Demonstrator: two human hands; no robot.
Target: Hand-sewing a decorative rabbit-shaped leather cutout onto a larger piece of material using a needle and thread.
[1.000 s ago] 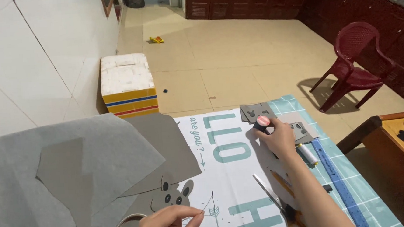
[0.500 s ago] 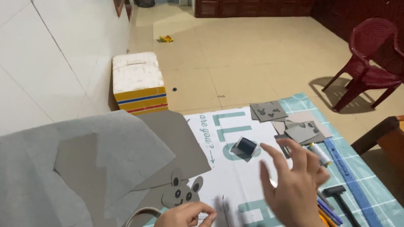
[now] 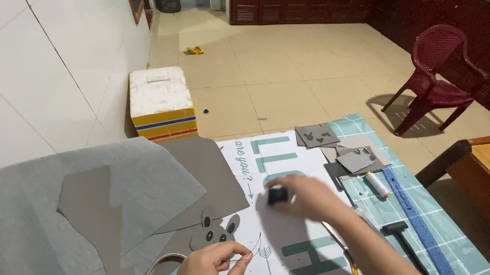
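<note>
My right hand (image 3: 311, 198) blurred, fingers clamped on small black object (image 3: 277, 195) at fingertips, over white printed sheet (image 3: 296, 236). Scissors (image 3: 342, 250) just under wrist. White thread spool (image 3: 378, 185) and blue ruler (image 3: 417, 217) to its right. My left hand (image 3: 210, 265) fingertips pinched together on thin needle-like thing, hard to tell; grey felt mouse (image 3: 214, 231) just above, grey felt sheet (image 3: 63, 216) further left.

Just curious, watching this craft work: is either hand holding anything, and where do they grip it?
The right hand pinches a small dark block at its fingertips. The left hand seems to pinch something thin; too small to tell.
</note>
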